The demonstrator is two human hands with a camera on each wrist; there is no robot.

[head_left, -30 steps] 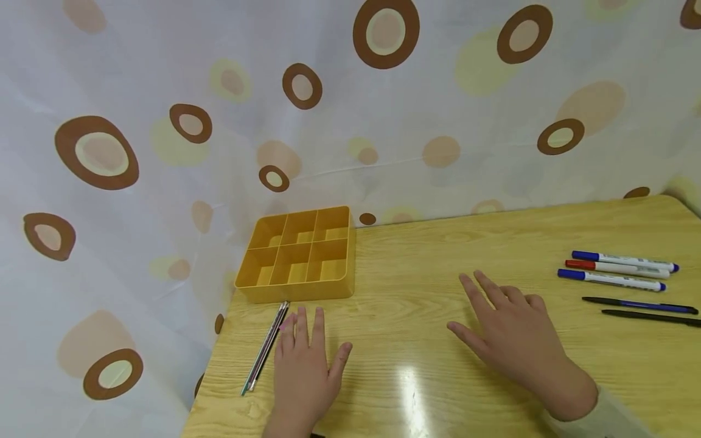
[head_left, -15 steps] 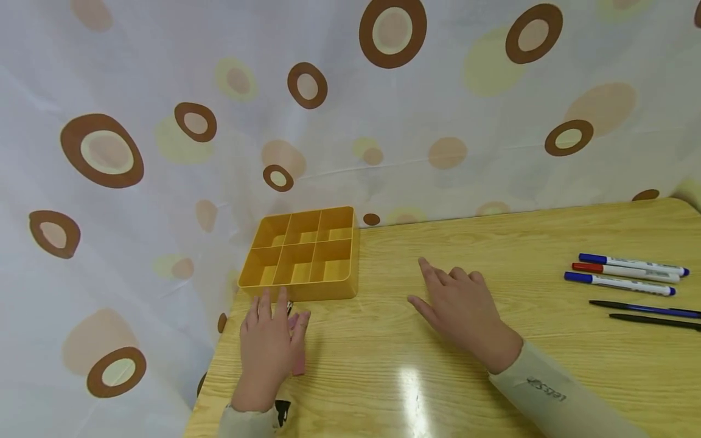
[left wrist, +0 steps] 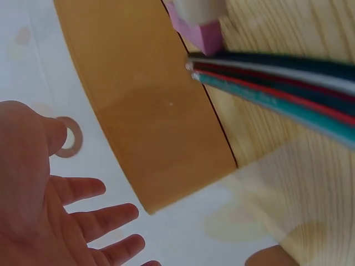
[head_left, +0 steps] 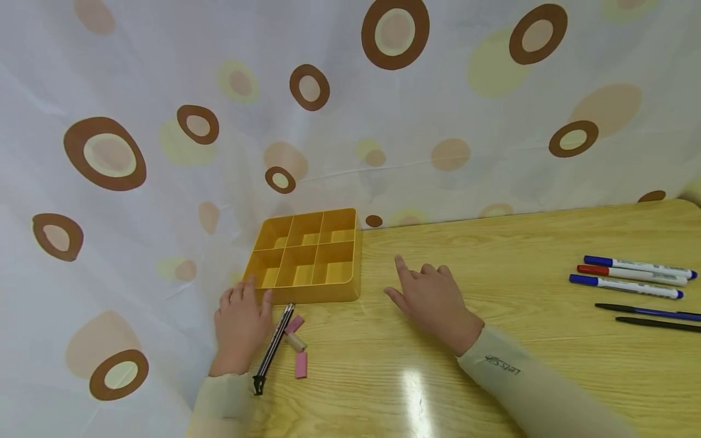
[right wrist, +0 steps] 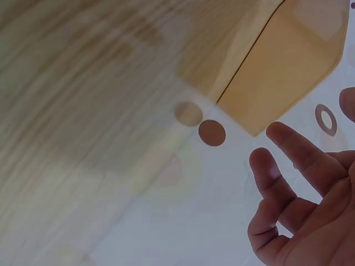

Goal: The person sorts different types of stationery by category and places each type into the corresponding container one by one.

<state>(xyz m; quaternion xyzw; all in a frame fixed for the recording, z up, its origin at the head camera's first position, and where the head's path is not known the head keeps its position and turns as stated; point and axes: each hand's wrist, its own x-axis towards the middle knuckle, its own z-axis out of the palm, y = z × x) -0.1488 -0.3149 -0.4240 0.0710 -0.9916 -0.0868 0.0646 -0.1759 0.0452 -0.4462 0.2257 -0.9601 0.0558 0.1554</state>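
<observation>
A yellow-orange divided box [head_left: 306, 294] stands at the back left of the table, its compartments holding nothing visible. At its front left corner is my left hand [head_left: 241, 325], fingers spread; the left wrist view shows the palm [left wrist: 33, 205] holding nothing, apart from the box wall [left wrist: 150, 111]. My right hand [head_left: 432, 304] hovers right of the box, index finger extended, the others loosely bent, with nothing in it. Several pencils [head_left: 274, 340] lie in a bundle in front of the box. Beside them are two pink erasers [head_left: 301, 365] and a small beige cylinder [head_left: 296, 342].
At the right lie two blue-capped markers [head_left: 624, 286], a red-capped marker [head_left: 630, 274] and two dark pens [head_left: 657, 323]. A patterned curtain [head_left: 328, 121] hangs behind and left of the wooden table [head_left: 350, 377].
My left hand has moved left and forward to the box's front corner, uncovering the erasers and cylinder. The right hand has moved left toward the box. The view has shifted slightly.
</observation>
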